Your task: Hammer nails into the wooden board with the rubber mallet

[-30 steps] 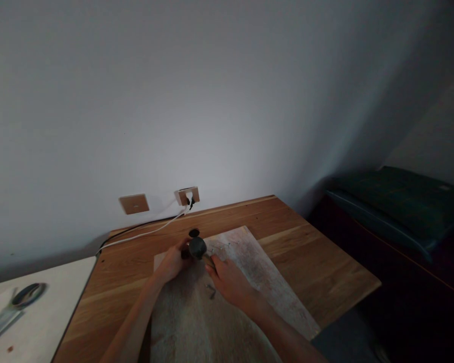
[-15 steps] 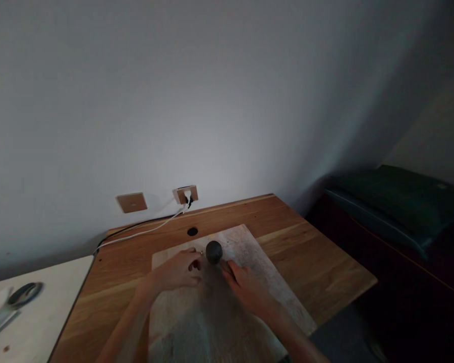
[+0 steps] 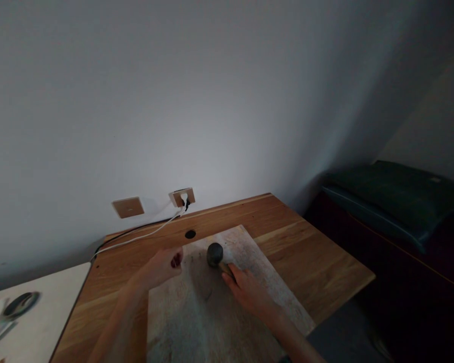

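Note:
My right hand [image 3: 245, 290] is wrapped around the short wooden handle of a hammer [image 3: 215, 254] with a dark, rounded head. The head is over the upper middle of a worn, pale board [image 3: 196, 322]. Just left of it, a few tiny upright nails [image 3: 200, 255] seem to stand in the board, though they are small and faint. My left hand [image 3: 164, 264] is at the board's upper left edge, apart from the hammer. Its fingers are curled closed and slightly blurred; anything inside them is hidden.
The board lies on a wooden desk [image 3: 321, 257] with a round cable hole [image 3: 190, 234]. Cables [image 3: 144, 234] run along the wall to a socket [image 3: 183, 197]. At left, a white surface [image 3: 34, 333] holds a roll of tape [image 3: 21, 305]. A dark green cushion [image 3: 397, 201] lies at right.
My left hand has moved left, away from the hammer head, uncovering the small nails. The hammer stays in my right hand at nearly the same spot. The view has shifted slightly.

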`<state>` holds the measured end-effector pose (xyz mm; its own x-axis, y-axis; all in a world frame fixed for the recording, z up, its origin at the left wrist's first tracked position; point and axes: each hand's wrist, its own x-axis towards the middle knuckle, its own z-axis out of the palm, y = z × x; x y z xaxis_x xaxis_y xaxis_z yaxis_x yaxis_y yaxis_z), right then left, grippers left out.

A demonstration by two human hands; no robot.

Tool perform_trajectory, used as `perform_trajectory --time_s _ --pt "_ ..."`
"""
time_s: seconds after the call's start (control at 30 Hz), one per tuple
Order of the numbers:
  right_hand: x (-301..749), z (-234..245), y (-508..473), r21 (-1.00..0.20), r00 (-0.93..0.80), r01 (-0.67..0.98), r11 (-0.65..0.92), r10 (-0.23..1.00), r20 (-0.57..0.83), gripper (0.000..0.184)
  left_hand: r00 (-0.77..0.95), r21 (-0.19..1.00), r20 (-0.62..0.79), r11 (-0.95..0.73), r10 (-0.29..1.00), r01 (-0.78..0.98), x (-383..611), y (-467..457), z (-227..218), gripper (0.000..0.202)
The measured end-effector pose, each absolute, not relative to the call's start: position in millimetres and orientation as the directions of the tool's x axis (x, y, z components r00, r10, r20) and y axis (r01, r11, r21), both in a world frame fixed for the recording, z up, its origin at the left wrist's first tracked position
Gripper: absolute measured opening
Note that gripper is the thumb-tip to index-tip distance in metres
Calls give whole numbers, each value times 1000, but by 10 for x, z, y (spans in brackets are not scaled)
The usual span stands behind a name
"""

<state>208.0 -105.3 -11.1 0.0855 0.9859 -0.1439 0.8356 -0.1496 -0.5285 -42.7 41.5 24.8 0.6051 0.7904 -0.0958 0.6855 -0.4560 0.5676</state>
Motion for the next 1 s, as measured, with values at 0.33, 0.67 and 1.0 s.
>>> perform_trajectory --time_s 0.33,0.67,1.0 --pt "2070 -130 -1063 -537 96 827 -164 983 -154 42 611 542 -70 -484 789 687 -451 568 19 16" --pt "2074 -81 -1059 -551 89 816 -172 981 -174 40 526 624 53 -439 849 646 -387 431 -101 11" --pt "1665 128 -751 -594 -21 803 -51 993 -114 31 410 693 177 -409 895 594 -429 373 -286 25"
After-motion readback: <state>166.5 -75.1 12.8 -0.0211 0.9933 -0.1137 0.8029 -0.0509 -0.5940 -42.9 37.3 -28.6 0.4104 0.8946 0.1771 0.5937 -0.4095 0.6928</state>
